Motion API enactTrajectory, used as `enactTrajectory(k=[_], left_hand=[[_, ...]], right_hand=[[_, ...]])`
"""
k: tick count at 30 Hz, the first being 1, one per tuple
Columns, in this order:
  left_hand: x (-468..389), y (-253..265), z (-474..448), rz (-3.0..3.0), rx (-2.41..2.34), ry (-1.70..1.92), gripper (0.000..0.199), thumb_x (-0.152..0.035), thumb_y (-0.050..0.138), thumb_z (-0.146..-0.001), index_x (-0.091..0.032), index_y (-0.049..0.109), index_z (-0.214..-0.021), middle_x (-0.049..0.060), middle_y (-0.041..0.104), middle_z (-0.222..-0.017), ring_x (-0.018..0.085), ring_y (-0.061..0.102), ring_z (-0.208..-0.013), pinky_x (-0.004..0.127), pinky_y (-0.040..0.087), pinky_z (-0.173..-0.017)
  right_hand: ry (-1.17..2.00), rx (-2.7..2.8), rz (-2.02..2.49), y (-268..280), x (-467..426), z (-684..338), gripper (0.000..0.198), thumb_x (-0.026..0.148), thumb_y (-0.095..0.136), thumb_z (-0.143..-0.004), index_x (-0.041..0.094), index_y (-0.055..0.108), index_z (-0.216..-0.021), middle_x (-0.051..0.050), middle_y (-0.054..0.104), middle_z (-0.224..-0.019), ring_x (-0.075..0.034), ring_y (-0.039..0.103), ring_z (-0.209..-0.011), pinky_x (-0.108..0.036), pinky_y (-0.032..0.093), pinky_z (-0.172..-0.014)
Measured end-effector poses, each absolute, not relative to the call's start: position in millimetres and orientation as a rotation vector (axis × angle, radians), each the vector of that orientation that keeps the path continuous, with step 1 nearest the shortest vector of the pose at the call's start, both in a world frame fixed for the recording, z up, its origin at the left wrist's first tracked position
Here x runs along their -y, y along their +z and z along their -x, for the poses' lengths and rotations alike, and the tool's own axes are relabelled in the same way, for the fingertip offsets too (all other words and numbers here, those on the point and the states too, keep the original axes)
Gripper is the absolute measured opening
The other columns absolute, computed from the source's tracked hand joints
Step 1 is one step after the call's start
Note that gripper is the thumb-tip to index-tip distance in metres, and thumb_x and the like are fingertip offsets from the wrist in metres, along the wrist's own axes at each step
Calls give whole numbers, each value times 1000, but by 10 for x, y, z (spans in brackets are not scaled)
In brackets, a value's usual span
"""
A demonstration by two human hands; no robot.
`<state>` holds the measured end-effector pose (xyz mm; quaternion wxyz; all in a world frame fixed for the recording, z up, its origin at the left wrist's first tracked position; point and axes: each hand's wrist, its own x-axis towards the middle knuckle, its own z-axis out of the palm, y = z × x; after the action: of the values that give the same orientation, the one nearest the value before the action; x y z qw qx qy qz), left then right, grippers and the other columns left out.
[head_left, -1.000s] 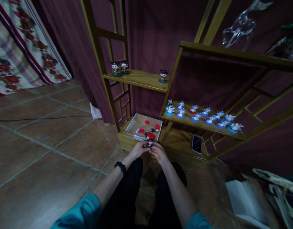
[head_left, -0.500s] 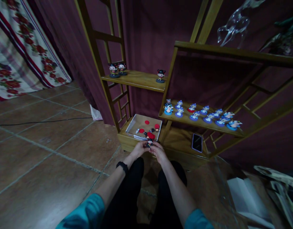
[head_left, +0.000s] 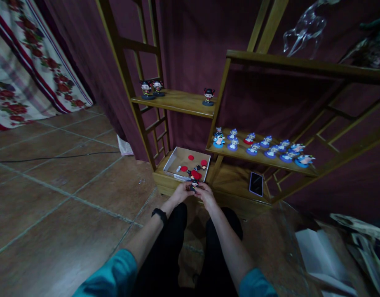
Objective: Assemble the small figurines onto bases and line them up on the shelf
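Between my two hands I hold a small figurine (head_left: 194, 184) with black hair and a dark base, upright just in front of the box. My left hand (head_left: 181, 194) grips it from the left side, fingers closed on the base. From the right, the fingers of my right hand (head_left: 206, 194) pinch the same figurine. Behind it stands a shallow cardboard box (head_left: 174, 161) holding red discs (head_left: 191, 157) and several loose figurine pieces (head_left: 203, 167). Similar black-haired figurines, one being a figurine (head_left: 208, 97) at the right end, stand on the upper left shelf (head_left: 180, 103).
On the right shelf (head_left: 261, 156) stand rows of blue and purple figurines (head_left: 253, 148). A phone (head_left: 256, 184) lies on the lower board. A clear glass animal (head_left: 305, 33) stands on the top shelf. A white box (head_left: 321, 255) is on the floor at right.
Both hands keep hold of the figurine in nearly the same place. The view has shifted very slightly.
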<state>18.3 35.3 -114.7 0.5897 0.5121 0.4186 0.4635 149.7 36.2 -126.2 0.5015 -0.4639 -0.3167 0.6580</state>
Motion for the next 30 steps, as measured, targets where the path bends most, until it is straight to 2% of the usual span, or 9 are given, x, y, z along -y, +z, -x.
enactTrajectory(k=[11,21,26,30], left_hand=[[-430,-1331,-141,-1277,-932,1077,33,-7,68,-53,-11,62,-84,4,65,-83,15,58,-74,30,45,-76],[-381,-1270,-130,-1276,-949,1085,31,-4,65,-53,-11,62,-83,3,65,-78,14,57,-73,28,44,-73],[-355,-1212,-143,-1265,-958,1067,35,-5,65,-55,-11,63,-89,4,66,-82,15,58,-75,28,44,-75],[-341,-1168,-151,-1258,-974,1064,38,-3,65,-54,-11,64,-91,4,66,-83,15,59,-75,28,43,-75]], right_hand=[[1597,802,1094,-1230,-360,-1498,31,27,73,-50,19,58,-76,0,64,-77,-14,61,-68,-28,50,-60],[1602,853,1106,-1203,-333,-1490,31,29,72,-52,20,58,-77,0,64,-77,-12,59,-62,-28,49,-59],[1530,918,1124,-1184,-314,-1484,33,34,71,-53,22,60,-83,0,65,-85,-15,60,-72,-27,48,-62],[1448,964,1150,-1136,-304,-1485,33,35,71,-51,20,63,-80,-1,66,-82,-16,60,-75,-26,45,-62]])
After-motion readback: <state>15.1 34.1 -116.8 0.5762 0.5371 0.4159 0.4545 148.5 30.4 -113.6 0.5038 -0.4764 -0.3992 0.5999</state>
